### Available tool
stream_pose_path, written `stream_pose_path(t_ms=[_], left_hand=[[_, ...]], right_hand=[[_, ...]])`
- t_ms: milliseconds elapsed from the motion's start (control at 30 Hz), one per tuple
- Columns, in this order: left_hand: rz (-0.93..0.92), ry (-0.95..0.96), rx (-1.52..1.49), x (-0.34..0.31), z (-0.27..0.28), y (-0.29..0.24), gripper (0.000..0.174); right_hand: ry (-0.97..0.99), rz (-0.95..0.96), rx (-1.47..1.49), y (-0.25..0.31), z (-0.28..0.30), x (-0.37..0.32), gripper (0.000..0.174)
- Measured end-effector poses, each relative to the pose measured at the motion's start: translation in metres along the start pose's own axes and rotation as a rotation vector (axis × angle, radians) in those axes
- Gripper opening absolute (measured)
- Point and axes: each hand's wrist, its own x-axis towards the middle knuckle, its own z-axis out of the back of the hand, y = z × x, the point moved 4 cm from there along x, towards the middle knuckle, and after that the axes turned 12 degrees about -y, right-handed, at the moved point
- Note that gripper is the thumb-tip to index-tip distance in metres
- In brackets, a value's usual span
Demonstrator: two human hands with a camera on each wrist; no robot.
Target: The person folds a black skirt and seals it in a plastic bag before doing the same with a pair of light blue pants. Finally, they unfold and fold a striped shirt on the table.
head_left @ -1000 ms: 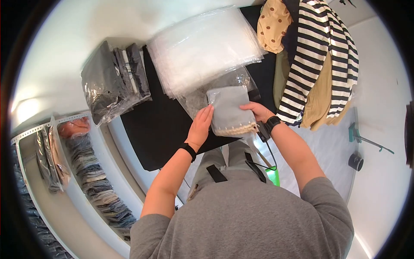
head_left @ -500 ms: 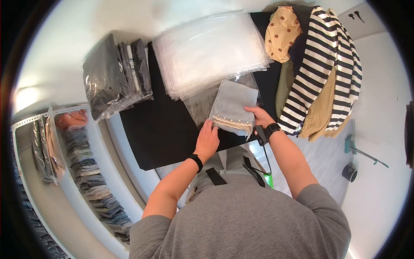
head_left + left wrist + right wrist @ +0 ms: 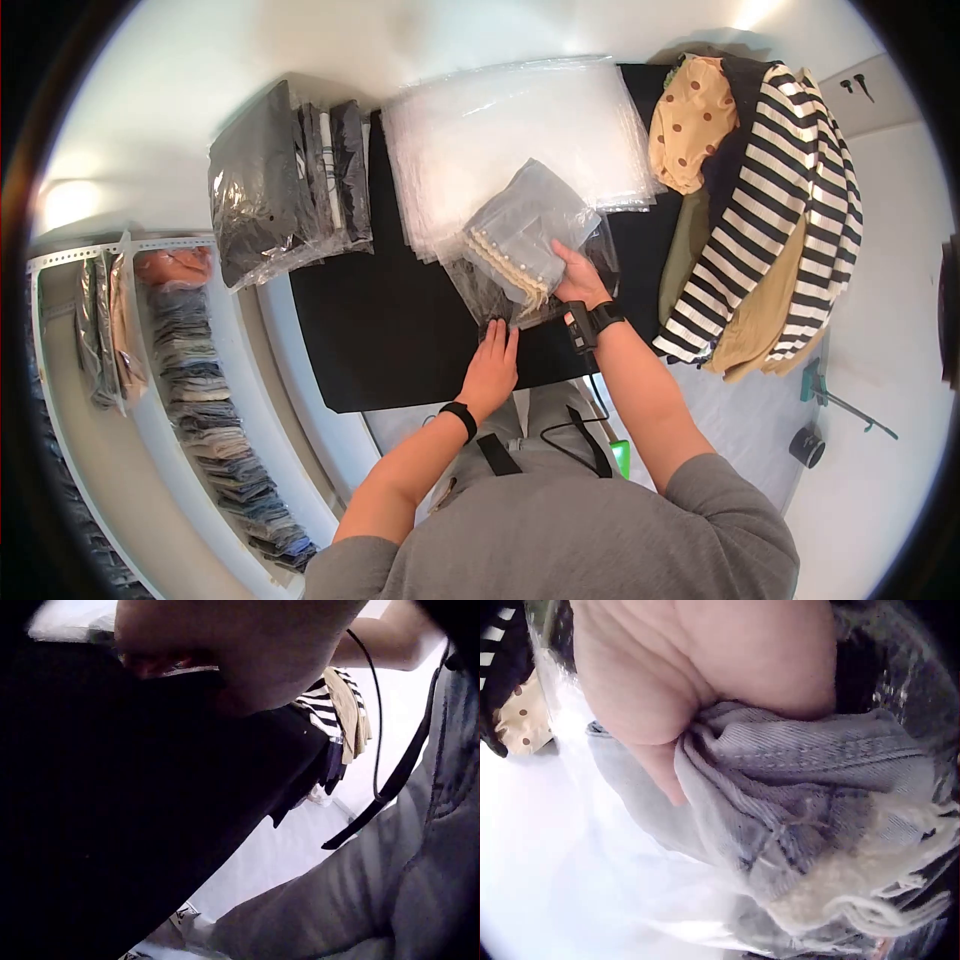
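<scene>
My right hand (image 3: pixel 580 275) grips a folded light-blue denim garment (image 3: pixel 525 215) by its side, thumb on top. A cream fringed trim with small pearl-like beads runs along one edge; in the right wrist view the denim (image 3: pixel 795 761) bunches into creases under the thumb. Beneath the garment lies a clear plastic bag with something dark inside (image 3: pixel 600 270). My left hand (image 3: pixel 490 365), fingers extended, touches the near corner of that bag on the black table (image 3: pixel 400 350). In the left wrist view the left hand (image 3: pixel 232 645) is dark and its fingertips are mostly hidden.
A stack of clear plastic bags (image 3: pixel 510 110) lies at the back. Bagged dark clothes (image 3: pixel 265 190) stand at left; loose clothes, including a striped garment (image 3: pixel 740 200) and a polka-dot one (image 3: pixel 690 125), lie at right. A shelf (image 3: pixel 70 258) holds bagged clothes. A cable (image 3: pixel 550 440) hangs by the right wrist.
The right hand has turned the denim garment and moved it over the bag stack's front edge. The left hand has left the garment and come down to the bag beneath.
</scene>
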Motion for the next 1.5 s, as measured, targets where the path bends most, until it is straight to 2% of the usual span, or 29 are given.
stream_pose_path(t_ms=[67, 133, 167, 200, 300, 400, 467, 533, 633, 700, 833, 933, 1033, 1167, 1200, 1233, 1267, 1300, 1333, 1367, 1400, 1433, 1467, 1500], left_hand=[[-0.036, -0.017, 0.07, -0.005, 0.001, 0.0, 0.061], [-0.068, 0.02, 0.132, -0.014, 0.003, -0.004, 0.06], [-0.059, 0.044, 0.17, -0.019, 0.004, -0.005, 0.06], [-0.056, 0.041, 0.17, -0.021, 0.006, -0.006, 0.06], [0.025, 0.091, 0.084, -0.017, 0.011, -0.01, 0.062], [-0.041, 0.02, 0.12, -0.006, 0.009, -0.019, 0.066], [0.021, 0.116, 0.159, -0.007, 0.002, -0.021, 0.069], [0.017, 0.118, 0.172, -0.008, 0.0, -0.022, 0.07], [0.005, 0.131, 0.196, -0.007, 0.003, -0.02, 0.07], [0.005, 0.151, 0.194, -0.006, 0.003, -0.021, 0.07], [0.021, 0.148, 0.194, -0.008, -0.003, -0.021, 0.071], [0.011, 0.137, 0.212, -0.008, -0.001, -0.021, 0.071], [0.007, 0.141, 0.221, -0.007, 0.001, -0.024, 0.07], [-0.036, 0.139, 0.291, -0.016, -0.004, -0.016, 0.061], [-0.042, 0.153, 0.312, -0.023, -0.004, -0.013, 0.056], [-0.115, -0.016, 0.342, -0.024, 0.014, -0.013, 0.041], [-0.114, -0.013, 0.338, -0.019, 0.034, -0.011, 0.041], [-0.013, 0.198, 0.095, -0.014, 0.05, -0.007, 0.031], [0.086, 0.406, -0.15, -0.017, 0.057, -0.003, 0.026], [0.071, -0.01, -0.152, -0.018, 0.072, 0.009, 0.027], [0.209, -0.15, -0.22, -0.013, 0.087, 0.023, 0.024], [0.296, -0.293, -0.293, -0.009, 0.094, 0.043, 0.02], [0.473, -0.395, -0.422, -0.003, 0.098, 0.063, 0.014], [0.616, -0.479, -0.495, -0.001, 0.091, 0.086, 0.014]], right_hand=[[0.022, 0.033, 0.023, 0.0, -0.017, 0.005, 0.044], [0.259, 0.021, 0.201, 0.001, -0.034, 0.006, 0.045], [0.17, 0.017, 0.252, -0.006, -0.04, 0.009, 0.044], [0.171, 0.015, 0.249, -0.01, -0.037, 0.013, 0.044], [0.009, -0.081, 0.064, -0.029, -0.023, 0.025, 0.037], [0.002, -0.083, -0.004, -0.028, -0.034, 0.022, 0.032], [-0.033, -0.058, -0.029, -0.028, -0.035, 0.034, 0.029], [-0.076, -0.036, -0.05, -0.025, -0.032, 0.049, 0.027], [-0.035, -0.094, -0.065, -0.022, -0.042, 0.071, 0.023], [-0.154, -0.025, -0.039, -0.018, -0.066, 0.072, 0.022], [-0.203, -0.048, -0.094, -0.011, -0.053, 0.106, 0.029], [-0.18, 0.006, -0.14, -0.009, -0.05, 0.111, 0.031], [-0.209, 0.091, -0.296, -0.013, -0.064, 0.064, 0.033], [0.03, 0.706, -1.328, -0.041, -0.044, -0.021, 0.029], [0.136, 0.344, -1.587, -0.041, -0.058, -0.061, 0.037], [0.476, 0.343, -1.658, -0.041, -0.052, -0.093, 0.044], [0.643, 0.018, -1.626, -0.036, -0.055, -0.123, 0.049], [0.743, -0.201, -1.658, -0.027, -0.048, -0.141, 0.046], [0.753, -0.274, -1.635, -0.007, -0.06, -0.158, 0.039], [0.525, -0.336, -1.44, 0.012, -0.057, -0.162, 0.034], [0.374, -0.158, -1.422, 0.033, -0.057, -0.158, 0.029], [0.142, 0.003, -1.245, 0.051, -0.049, -0.149, 0.019], [-0.01, 0.171, -0.997, 0.066, -0.036, -0.133, 0.014], [-0.228, 0.413, -1.014, 0.08, -0.025, -0.116, 0.019]])
